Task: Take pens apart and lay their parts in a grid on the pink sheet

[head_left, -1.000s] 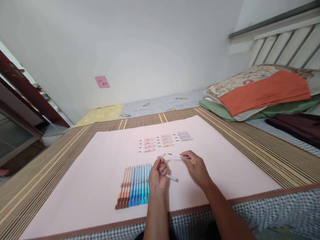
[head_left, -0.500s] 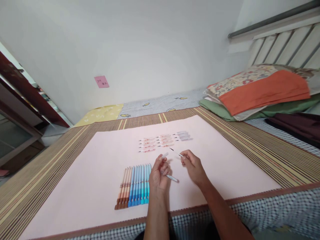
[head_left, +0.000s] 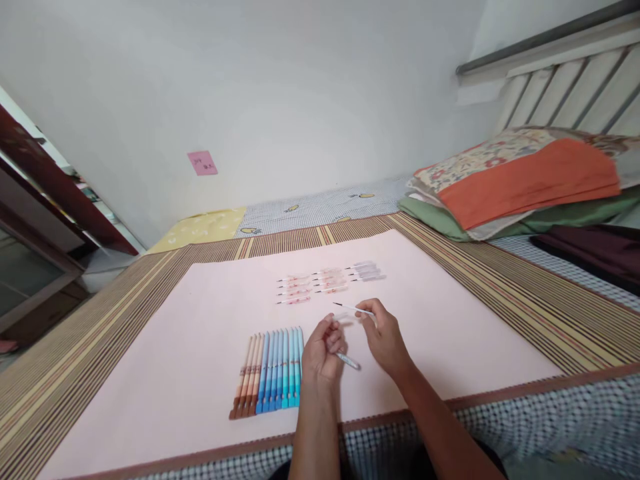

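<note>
My left hand (head_left: pixel 324 347) is closed, with a light-coloured pen part (head_left: pixel 348 361) sticking out below its fingers on the right. Its thumb and fingertips also pinch a small translucent sleeve (head_left: pixel 343 317), which reaches towards my other hand. My right hand (head_left: pixel 383 327) pinches a thin white pen refill (head_left: pixel 351 309), its dark tip pointing left. Left of my left hand, a row of brown and blue pens (head_left: pixel 273 370) lies side by side. Beyond both hands, several refills with clear wrappers (head_left: pixel 295 292) lie in three groups.
A pale pink sheet (head_left: pixel 165 373) covers much of the striped mat (head_left: pixel 480 287). Folded bedding with an orange band (head_left: pixel 535 187) is stacked at the right, beside dark purple cloth (head_left: pixel 590 257). A pink note (head_left: pixel 203 163) sticks to the wall.
My right hand has tilted the refill flatter and brought its tip slightly left and down. The translucent sleeve now lies between both hands' fingers. My left hand has shifted slightly right.
</note>
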Demonstrator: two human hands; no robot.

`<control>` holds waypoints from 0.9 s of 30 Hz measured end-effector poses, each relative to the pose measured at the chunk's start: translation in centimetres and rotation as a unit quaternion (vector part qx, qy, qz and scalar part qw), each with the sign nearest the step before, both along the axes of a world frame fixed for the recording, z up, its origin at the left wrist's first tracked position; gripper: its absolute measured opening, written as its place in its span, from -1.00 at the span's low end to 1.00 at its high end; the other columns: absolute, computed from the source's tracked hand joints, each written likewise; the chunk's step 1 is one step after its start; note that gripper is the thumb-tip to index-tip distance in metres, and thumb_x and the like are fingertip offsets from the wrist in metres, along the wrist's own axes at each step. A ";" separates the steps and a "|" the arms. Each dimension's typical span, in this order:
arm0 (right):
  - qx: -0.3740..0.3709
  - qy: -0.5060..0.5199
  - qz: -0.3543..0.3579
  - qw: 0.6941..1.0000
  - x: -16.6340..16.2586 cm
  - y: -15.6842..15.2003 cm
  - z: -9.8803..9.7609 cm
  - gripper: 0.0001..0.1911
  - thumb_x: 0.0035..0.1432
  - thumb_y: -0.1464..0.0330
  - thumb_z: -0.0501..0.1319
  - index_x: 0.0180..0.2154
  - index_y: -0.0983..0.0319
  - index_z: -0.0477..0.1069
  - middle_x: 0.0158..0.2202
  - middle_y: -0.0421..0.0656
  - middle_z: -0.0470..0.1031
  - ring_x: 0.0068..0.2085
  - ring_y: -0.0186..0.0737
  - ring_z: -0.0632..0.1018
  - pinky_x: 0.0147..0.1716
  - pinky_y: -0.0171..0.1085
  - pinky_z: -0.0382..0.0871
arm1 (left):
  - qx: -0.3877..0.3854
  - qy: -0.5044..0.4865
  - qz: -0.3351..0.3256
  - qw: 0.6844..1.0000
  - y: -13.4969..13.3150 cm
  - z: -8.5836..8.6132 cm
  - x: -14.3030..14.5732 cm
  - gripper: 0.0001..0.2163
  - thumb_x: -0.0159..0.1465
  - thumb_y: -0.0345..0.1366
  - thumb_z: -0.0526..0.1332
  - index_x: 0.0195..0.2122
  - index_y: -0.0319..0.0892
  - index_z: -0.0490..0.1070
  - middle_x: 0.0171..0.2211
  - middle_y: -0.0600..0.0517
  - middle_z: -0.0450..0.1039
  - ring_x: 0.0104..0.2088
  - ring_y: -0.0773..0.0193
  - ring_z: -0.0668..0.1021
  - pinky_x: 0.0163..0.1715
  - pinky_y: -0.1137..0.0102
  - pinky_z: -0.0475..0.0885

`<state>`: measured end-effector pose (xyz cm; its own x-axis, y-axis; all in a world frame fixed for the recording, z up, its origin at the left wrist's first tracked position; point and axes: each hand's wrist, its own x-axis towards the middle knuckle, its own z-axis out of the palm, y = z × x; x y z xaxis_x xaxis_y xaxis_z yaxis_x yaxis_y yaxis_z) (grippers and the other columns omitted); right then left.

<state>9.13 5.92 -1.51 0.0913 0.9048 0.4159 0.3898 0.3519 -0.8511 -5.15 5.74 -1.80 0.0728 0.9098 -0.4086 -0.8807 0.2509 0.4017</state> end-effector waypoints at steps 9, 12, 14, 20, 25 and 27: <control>0.030 -0.078 -0.029 0.996 -0.4 -1.3 1.7 -0.90 0.32 0.25 0.11 -0.21 0.13 0.32 -0.46 -0.29 0.44 -0.48 -0.25 0.48 -0.42 -0.30 0.30 | -0.028 0.004 0.009 1.000 -0.2 0.8 0.6 -0.84 0.17 -0.58 0.27 -0.24 -0.27 0.43 -0.51 0.06 0.40 -0.69 0.58 0.17 -0.73 0.68 -0.01; 0.020 -0.201 0.041 0.979 0.0 -1.2 3.1 -0.84 0.34 0.34 0.13 -0.09 0.15 0.44 -0.21 -0.17 0.63 -0.25 -0.19 0.61 -0.24 -0.27 0.35 | -0.025 0.010 0.006 1.000 -0.1 0.8 0.8 -0.82 0.10 -0.58 0.32 -0.32 -0.25 0.39 -0.53 0.07 0.40 -0.70 0.59 0.15 -0.73 0.68 -0.03; 0.002 -0.303 0.064 0.951 0.4 -0.8 3.9 -0.82 0.34 0.41 0.13 -0.11 0.16 0.48 -0.14 -0.13 0.64 -0.18 -0.15 0.62 -0.24 -0.26 0.32 | -0.025 0.012 0.003 1.000 -0.1 0.8 1.0 -0.80 0.06 -0.58 0.33 -0.35 -0.24 0.37 -0.53 0.08 0.39 -0.70 0.60 0.14 -0.73 0.68 -0.06; -0.039 -0.452 0.075 0.888 1.1 0.1 4.2 -0.81 0.37 0.46 0.11 -0.23 0.19 0.49 -0.23 -0.13 0.61 -0.25 -0.16 0.59 -0.35 -0.26 0.19 | -0.038 0.026 -0.005 0.999 -0.1 0.5 1.6 -0.70 0.00 -0.61 0.31 -0.24 -0.25 0.42 -0.54 0.10 0.38 -0.69 0.58 0.15 -0.72 0.66 -0.06; -0.004 -0.457 0.081 0.886 1.6 0.5 3.0 -0.82 0.32 0.51 0.13 -0.26 0.19 0.48 -0.27 -0.14 0.60 -0.28 -0.20 0.56 -0.35 -0.27 0.18 | -0.025 0.021 -0.024 0.999 -0.2 0.1 2.2 -0.71 -0.01 -0.61 0.32 -0.25 -0.26 0.43 -0.54 0.11 0.35 -0.68 0.58 0.16 -0.71 0.66 -0.07; 0.010 -0.440 0.087 0.894 2.4 1.1 2.4 -0.79 0.30 0.53 0.12 -0.26 0.19 0.49 -0.28 -0.15 0.60 -0.28 -0.20 0.56 -0.34 -0.28 0.20 | -0.016 0.018 -0.031 0.999 -0.2 0.0 2.4 -0.72 0.01 -0.59 0.35 -0.25 -0.26 0.44 -0.52 0.10 0.37 -0.68 0.59 0.16 -0.70 0.66 -0.07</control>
<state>11.57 6.98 0.84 -0.4209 0.8647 0.2742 0.8428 0.4846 -0.2344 -2.70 5.50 -1.85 0.1142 0.8905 -0.4405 -0.8479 0.3184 0.4238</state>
